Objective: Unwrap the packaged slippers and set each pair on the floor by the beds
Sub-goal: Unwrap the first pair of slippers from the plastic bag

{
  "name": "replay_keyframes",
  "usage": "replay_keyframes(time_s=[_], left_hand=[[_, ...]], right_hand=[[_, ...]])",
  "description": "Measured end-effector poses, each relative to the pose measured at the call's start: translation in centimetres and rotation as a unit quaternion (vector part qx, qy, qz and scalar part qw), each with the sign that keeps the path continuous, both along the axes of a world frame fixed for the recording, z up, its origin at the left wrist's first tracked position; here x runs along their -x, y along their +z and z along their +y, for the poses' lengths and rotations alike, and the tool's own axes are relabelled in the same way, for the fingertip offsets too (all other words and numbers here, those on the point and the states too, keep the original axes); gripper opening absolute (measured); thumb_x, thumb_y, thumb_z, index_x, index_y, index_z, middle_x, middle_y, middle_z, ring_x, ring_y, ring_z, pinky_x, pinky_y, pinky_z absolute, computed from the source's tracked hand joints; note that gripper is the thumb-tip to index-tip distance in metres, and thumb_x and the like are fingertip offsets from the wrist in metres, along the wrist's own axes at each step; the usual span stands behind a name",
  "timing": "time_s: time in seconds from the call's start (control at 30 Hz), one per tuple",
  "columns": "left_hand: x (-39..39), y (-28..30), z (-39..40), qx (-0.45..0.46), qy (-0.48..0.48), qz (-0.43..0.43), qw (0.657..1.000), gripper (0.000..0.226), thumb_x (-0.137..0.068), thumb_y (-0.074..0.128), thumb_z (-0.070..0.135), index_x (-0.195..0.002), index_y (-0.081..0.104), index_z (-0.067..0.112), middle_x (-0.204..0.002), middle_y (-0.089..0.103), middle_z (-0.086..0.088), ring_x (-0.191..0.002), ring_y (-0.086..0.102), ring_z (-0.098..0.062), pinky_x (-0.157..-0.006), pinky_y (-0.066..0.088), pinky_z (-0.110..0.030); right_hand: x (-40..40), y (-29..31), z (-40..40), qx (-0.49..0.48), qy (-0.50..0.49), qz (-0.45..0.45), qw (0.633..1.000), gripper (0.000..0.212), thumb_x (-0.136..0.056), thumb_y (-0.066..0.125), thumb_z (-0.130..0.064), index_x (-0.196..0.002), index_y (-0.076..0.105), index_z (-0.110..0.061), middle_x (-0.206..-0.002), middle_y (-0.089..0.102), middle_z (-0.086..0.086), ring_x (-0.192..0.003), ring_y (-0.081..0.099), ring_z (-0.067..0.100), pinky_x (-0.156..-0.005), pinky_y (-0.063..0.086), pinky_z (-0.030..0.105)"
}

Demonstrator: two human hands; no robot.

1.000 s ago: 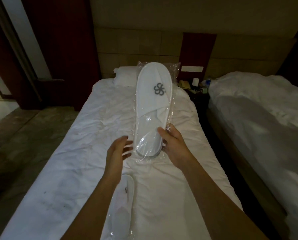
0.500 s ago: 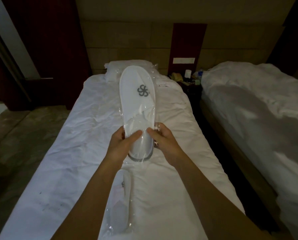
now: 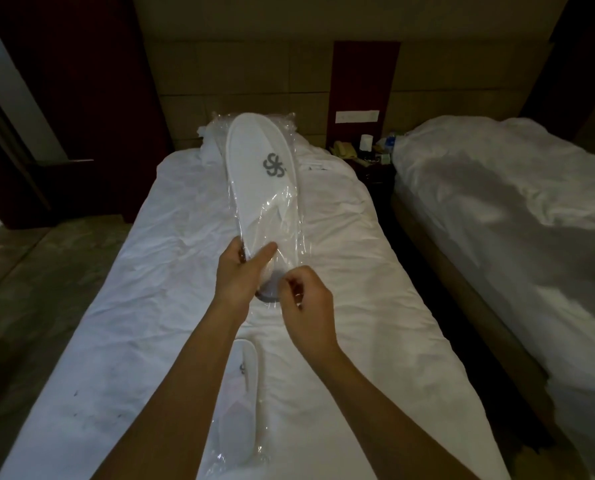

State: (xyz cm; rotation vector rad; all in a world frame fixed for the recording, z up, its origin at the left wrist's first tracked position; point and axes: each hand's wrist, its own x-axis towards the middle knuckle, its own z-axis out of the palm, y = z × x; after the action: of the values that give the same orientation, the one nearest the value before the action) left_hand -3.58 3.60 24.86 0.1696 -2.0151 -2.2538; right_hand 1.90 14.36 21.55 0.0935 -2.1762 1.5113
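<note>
While both hands (image 3: 240,271) grip its heel, wrapped slipper pack (image 3: 259,174) extends upward — away.

1 head-worn wide-angle camera looks forward and down along the white-sheeted left bed (image 3: 157,306) toward the tan panelled headboard wall (image 3: 254,84). Both forearms enter from the lower edge, close to the lens. The white-covered right bed (image 3: 517,237) fills the right side.

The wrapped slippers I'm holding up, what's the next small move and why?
Probably pull the plastic wrap open at the near end. The left hand grips the slippers by the heel, and the right hand pinches the film there, which is not yet open.
</note>
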Motion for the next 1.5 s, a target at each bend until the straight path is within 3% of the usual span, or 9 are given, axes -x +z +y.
replay_keyframes(time_s=[0.2,0.33,0.6,0.7,0.83,0.93,1.1,1.37,1.5], left_hand=[[-0.2,-0.6,-0.2,-0.014,0.004,0.003,1.0,0.031,-0.081,0.075,0.026,-0.109,0.065,0.02,-0.098,0.075,0.001,-0.086,0.074,-0.014,-0.067,0.057,-0.025],[-0.2,-0.8,0.0,-0.012,-0.003,0.008,1.0,0.026,-0.081,0.076,0.026,-0.105,0.065,0.026,-0.094,0.075,0.009,-0.081,0.072,-0.003,-0.063,0.055,-0.017],[-0.2,-0.7,0.2,-0.022,-0.023,0.015,0.999,0.025,-0.081,0.075,0.026,-0.105,0.067,0.024,-0.095,0.077,0.006,-0.084,0.073,-0.008,-0.066,0.056,-0.02],[-0.2,-0.7,0.2,-0.021,-0.024,0.012,0.999,0.027,-0.081,0.075,0.026,-0.106,0.066,0.025,-0.099,0.075,0.004,-0.085,0.073,-0.009,-0.07,0.057,-0.029],[0.0,-0.5,-0.2,-0.047,-0.027,0.0,0.999,0.04,-0.079,0.076,0.03,-0.116,0.065,0.02,-0.109,0.074,-0.003,-0.097,0.071,-0.021,-0.072,0.058,-0.037],[0.0,-0.8,-0.4,-0.057,-0.021,0.0,0.998,0.039,-0.08,0.076,0.03,-0.115,0.065,0.02,-0.107,0.075,-0.001,-0.098,0.071,-0.021,-0.069,0.058,-0.032],[0.1,-2.0,-0.8,-0.071,-0.034,-0.032,0.996,0.043,-0.082,0.075,0.025,-0.122,0.061,0.019,-0.116,0.071,-0.003,-0.107,0.067,-0.028,-0.083,0.058,-0.046],[-0.3,-2.5,-0.3,-0.067,-0.074,-0.007,0.995,0.051,-0.082,0.074,0.022,-0.129,0.057,0.018,-0.122,0.069,-0.007,-0.111,0.067,-0.028,-0.09,0.055,-0.044],[-1.0,-2.4,1.2,-0.043,-0.012,-0.021,0.999,0.054,-0.078,0.071,0.046,-0.125,0.057,0.025,-0.116,0.07,0.004,-0.106,0.067,-0.02,-0.087,0.057,-0.04]], right_hand=[[-0.5,-2.8,0.1,0.004,0.047,-0.067,0.997,0.008,-0.094,0.055,-0.01,-0.093,0.062,-0.009,-0.086,0.067,0.001,-0.076,0.067,0.019,-0.068,0.058,0.042],[-0.6,-3.4,0.2,0.043,0.064,-0.134,0.988,0.011,-0.097,0.054,-0.013,-0.101,0.061,-0.006,-0.091,0.068,0.008,-0.07,0.071,0.022,-0.06,0.061,0.033],[-0.7,-2.6,0.8,0.313,0.122,-0.255,0.907,0.017,-0.093,0.06,-0.019,-0.102,0.059,-0.005,-0.099,0.069,0.015,-0.072,0.074,0.025,-0.059,0.057,0.03],[-0.6,-2.3,0.8,0.37,0.131,-0.263,0.881,0.022,-0.091,0.065,-0.022,-0.102,0.057,-0.004,-0.097,0.07,0.016,-0.074,0.075,0.029,-0.062,0.058,0.032],[-0.4,-2.5,1.0,0.417,0.141,-0.252,0.862,0.007,-0.093,0.058,-0.008,-0.097,0.054,-0.005,-0.097,0.066,0.023,-0.074,0.073,0.035,-0.069,0.06,0.041],[-0.6,-2.6,1.1,0.438,0.161,-0.243,0.851,0.019,-0.091,0.062,-0.009,-0.107,0.053,-0.004,-0.098,0.067,0.022,-0.079,0.073,0.038,-0.075,0.061,0.045],[-0.8,-2.5,0.7,0.434,0.173,-0.208,0.859,0.03,-0.091,0.066,-0.017,-0.117,0.055,-0.008,-0.101,0.071,0.016,-0.085,0.074,0.034,-0.075,0.06,0.04],[-0.1,-2.3,0.8,0.454,0.16,-0.214,0.85,0.033,-0.087,0.071,-0.023,-0.114,0.058,-0.007,-0.095,0.073,0.016,-0.076,0.072,0.029,-0.073,0.06,0.038],[0.2,-3.2,1.0,0.453,0.151,-0.201,0.855,0.024,-0.09,0.067,-0.019,-0.112,0.059,-0.011,-0.102,0.072,0.017,-0.081,0.073,0.03,-0.077,0.061,0.04]])
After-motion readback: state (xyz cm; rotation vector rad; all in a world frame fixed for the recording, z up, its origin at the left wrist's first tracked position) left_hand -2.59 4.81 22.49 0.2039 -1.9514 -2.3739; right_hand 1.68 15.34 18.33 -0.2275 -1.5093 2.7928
